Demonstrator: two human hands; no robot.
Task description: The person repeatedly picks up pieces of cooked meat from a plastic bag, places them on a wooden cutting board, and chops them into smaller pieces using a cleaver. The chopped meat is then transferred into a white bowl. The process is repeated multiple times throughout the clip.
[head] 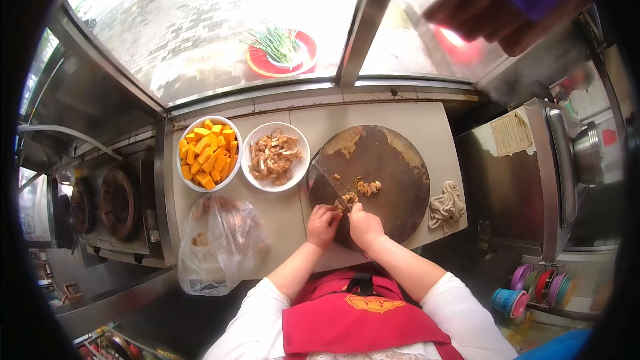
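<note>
My right hand grips the handle of a kitchen knife, whose blade points away to the upper left across a round chopping board. At the near left part of the board, my left hand has its bent fingertips on a piece of browned meat, close beside the blade. Just beyond lies a small heap of cut meat, with crumbs around it. Left of the board, a white bowl holds more meat strips. Another white bowl is full of orange pumpkin-like chunks.
A clear plastic bag with contents I cannot make out sits at the counter's near left. A crumpled cloth lies right of the board. Gas burners stand far left, a steel cabinet right. Spring onions lie beyond the window frame.
</note>
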